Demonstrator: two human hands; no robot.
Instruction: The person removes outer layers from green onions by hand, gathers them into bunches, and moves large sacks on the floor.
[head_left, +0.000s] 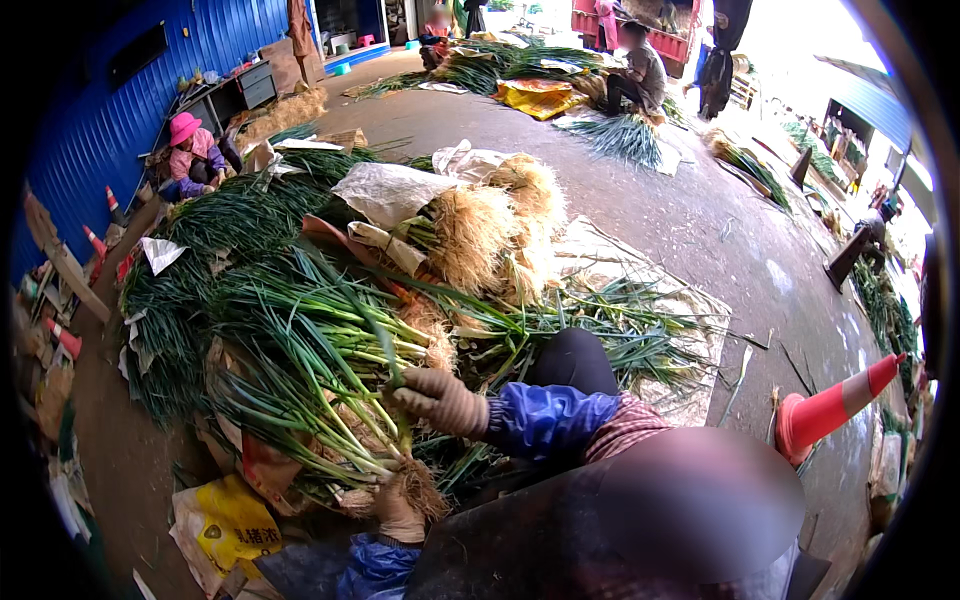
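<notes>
My left hand (400, 514), in a tan glove, is closed around the base of a bunch of green onions (352, 431). Fibrous brown roots (424, 487) stick out beside it, and the leaves fan to the upper left. Above it, my gloved right hand (444, 403) pinches a green onion stalk (403, 431) that stands nearly upright over the same roots; its fingertips are partly hidden. Blue sleeve covers (551, 420) wrap my forearms. Behind the bunch lies a large heap of green onions (240, 217). A dark apron (510, 532) covers my lap.
Root-end bundles (472, 232) lie under white sacking (394, 191). Loose leaves (645, 330) cover a woven sheet (694, 296). A traffic cone (832, 405) stands at right, a yellow printed bag (232, 525) lower left. People work nearby, one in a pink hat (184, 127).
</notes>
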